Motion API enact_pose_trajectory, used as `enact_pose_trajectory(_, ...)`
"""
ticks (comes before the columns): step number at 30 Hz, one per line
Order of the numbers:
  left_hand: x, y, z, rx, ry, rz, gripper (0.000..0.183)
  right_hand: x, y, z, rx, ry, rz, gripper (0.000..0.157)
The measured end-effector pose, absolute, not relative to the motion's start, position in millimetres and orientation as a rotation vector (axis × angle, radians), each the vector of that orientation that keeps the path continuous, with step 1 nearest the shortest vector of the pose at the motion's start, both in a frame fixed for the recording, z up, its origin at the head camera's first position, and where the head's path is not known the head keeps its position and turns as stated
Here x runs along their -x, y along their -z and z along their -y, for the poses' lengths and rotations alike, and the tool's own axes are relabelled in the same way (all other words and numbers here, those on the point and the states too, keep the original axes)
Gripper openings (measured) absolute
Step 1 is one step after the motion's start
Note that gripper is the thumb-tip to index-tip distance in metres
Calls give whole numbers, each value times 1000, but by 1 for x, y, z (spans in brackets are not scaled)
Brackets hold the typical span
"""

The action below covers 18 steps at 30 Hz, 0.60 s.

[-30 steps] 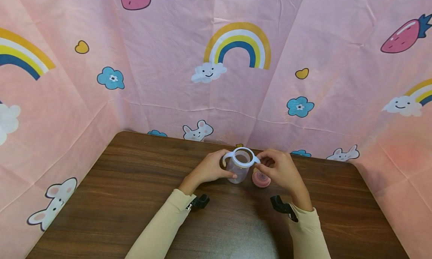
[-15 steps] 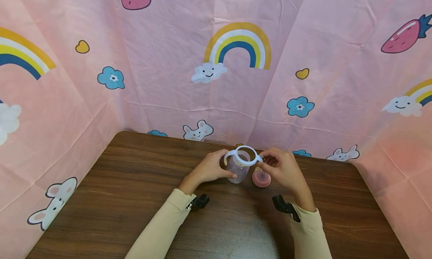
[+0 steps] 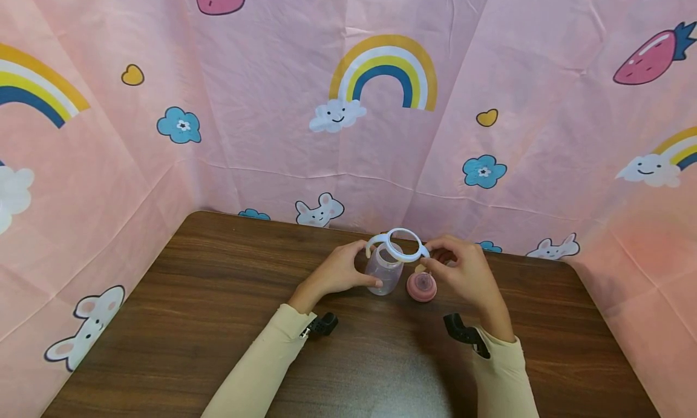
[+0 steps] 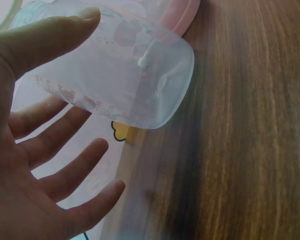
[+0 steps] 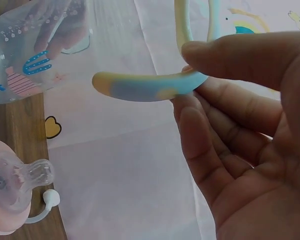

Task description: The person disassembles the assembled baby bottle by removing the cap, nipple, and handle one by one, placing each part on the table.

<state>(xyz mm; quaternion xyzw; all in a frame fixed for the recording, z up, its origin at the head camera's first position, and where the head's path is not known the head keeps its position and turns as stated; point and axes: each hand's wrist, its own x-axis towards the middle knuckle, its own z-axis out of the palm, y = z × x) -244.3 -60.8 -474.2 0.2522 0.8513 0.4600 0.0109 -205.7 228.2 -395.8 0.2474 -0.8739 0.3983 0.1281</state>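
Observation:
My left hand (image 3: pixel 339 271) grips a clear baby bottle (image 3: pixel 383 280), thumb on the near side and fingers behind. Printed measuring marks run along the bottle (image 4: pixel 115 75) in the left wrist view. Between thumb and fingers, my right hand (image 3: pixel 463 271) pinches one arm of a pale blue two-handled bottle ring (image 3: pixel 406 258). This ring is tilted, held above the bottle's open mouth and overlapping it in the head view. In the right wrist view its handle (image 5: pixel 140 89) shows yellow patches. Right of the bottle lies a pink nipple cap (image 3: pixel 422 288) with a clear teat.
The dark wooden table (image 3: pixel 229 297) carries these things near its back edge. Pink printed cloth (image 3: pixel 261 115) hangs behind and at both sides. A thin tube with a white ball (image 5: pixel 51 198) sticks out beside the nipple cap.
My right hand has lifted the handle ring up and to the right, off the bottle's neck. The left hand and bottle stay nearly in place; more of the nipple cap shows.

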Motion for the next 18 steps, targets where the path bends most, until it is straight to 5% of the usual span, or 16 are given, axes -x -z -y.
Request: enact_pose_trajectory(18,242,469,59,-738,-1400,-2630,70,201,389,-245,-624,-1189,2494,14)
